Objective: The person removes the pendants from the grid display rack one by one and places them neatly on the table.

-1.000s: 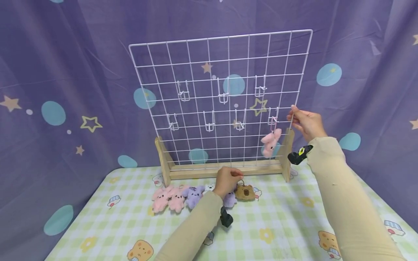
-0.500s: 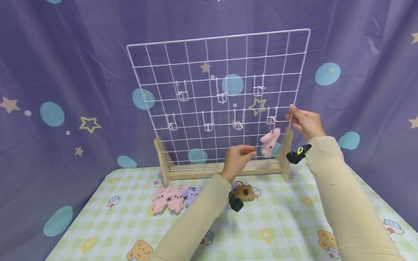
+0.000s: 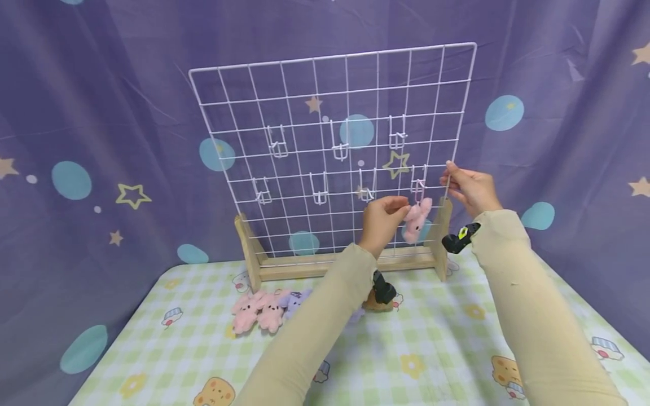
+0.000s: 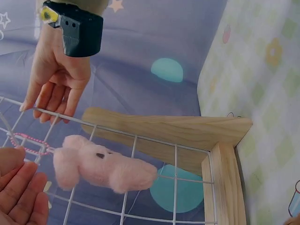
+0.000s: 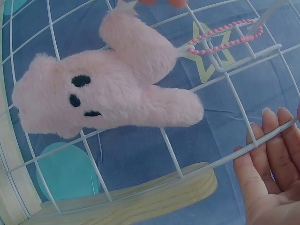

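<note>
A pink plush bunny keychain (image 3: 417, 221) hangs by a pink bead chain (image 5: 225, 42) from a white hook (image 3: 418, 186) at the right of the white wire grid (image 3: 332, 59). My left hand (image 3: 383, 223) is just left of the bunny, thumb and fingers apart with nothing seen between them; its thumb tip is near the chain in the left wrist view, and I cannot tell whether they touch. My right hand (image 3: 474, 189) pinches the grid's right edge wire between thumb and fingers. In the right wrist view the bunny's face (image 5: 77, 98) shows, ears toward the chain.
Several other white hooks, such as one upper hook (image 3: 277, 144), are on the grid, which stands in a wooden base (image 3: 294, 272). On the checked tablecloth (image 3: 431, 332) lie pink plush keychains (image 3: 246, 312), a purple one (image 3: 294, 304) and a brown one (image 3: 378, 303), partly behind my left forearm.
My left hand has moved up from the brown plush keychain on the table to beside the hanging bunny, leaving the brown one behind. My right hand keeps its grip on the grid edge.
</note>
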`<state>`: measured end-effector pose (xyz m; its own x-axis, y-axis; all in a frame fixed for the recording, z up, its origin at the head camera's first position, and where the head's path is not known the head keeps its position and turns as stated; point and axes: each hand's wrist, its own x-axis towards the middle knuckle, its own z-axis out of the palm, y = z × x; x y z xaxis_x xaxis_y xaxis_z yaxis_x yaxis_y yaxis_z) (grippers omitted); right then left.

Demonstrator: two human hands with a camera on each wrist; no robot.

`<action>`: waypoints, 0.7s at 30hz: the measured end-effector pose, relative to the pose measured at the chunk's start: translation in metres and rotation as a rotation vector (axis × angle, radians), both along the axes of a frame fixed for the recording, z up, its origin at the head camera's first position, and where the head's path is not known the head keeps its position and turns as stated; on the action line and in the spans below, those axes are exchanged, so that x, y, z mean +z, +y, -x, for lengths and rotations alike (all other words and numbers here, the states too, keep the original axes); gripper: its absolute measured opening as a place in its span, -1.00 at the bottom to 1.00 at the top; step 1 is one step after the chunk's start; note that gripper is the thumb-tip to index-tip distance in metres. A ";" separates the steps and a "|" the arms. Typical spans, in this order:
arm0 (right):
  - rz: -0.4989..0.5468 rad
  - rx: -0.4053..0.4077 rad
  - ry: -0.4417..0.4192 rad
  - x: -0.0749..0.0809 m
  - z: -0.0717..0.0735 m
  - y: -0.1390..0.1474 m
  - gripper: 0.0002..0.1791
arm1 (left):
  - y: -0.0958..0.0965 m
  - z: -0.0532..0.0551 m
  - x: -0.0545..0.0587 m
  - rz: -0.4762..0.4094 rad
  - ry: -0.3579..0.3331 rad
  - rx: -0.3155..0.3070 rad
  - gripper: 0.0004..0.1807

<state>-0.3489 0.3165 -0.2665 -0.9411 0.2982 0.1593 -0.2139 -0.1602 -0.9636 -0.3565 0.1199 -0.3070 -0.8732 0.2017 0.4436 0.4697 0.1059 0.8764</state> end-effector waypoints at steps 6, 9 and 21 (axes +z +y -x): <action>0.004 0.000 0.000 0.000 0.001 -0.001 -0.76 | 0.011 0.004 0.000 -0.009 -0.016 0.015 -0.78; 0.015 0.007 0.006 0.000 0.002 -0.002 -0.76 | 0.016 0.005 -0.002 -0.018 -0.018 0.030 -0.79; -0.012 -0.007 -0.009 0.001 0.002 0.001 -0.75 | 0.029 0.016 -0.001 0.003 0.010 0.025 -0.80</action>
